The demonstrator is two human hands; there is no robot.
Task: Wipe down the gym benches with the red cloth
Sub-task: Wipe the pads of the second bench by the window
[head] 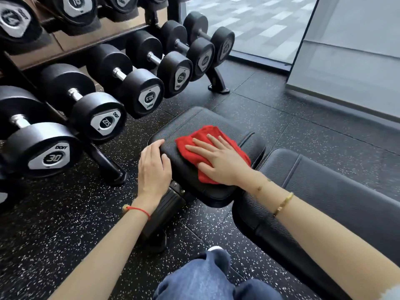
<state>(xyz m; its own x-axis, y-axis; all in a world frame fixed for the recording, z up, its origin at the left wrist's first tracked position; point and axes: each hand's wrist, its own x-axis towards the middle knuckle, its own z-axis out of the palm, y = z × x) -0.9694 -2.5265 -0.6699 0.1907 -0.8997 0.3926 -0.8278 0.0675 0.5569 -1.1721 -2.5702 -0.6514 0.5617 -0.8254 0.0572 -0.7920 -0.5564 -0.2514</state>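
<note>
A black padded gym bench lies low in front of me. Its seat pad [194, 120] is at the centre and its long back pad [324, 191] runs off to the right. The red cloth [204, 135] is spread on the seat pad. My right hand [218, 161] lies flat on the cloth with fingers straight, pressing it onto the pad. My left hand [153, 167] rests on the seat pad's left edge, thumb on top and fingers over the rim.
A dumbbell rack [108, 161] with several black dumbbells [99, 118] stands close on the left; its foot reaches near the bench. Speckled rubber floor [65, 224] surrounds the bench. A glass wall [270, 29] is behind. My jeans-clad knee [201, 278] is at the bottom.
</note>
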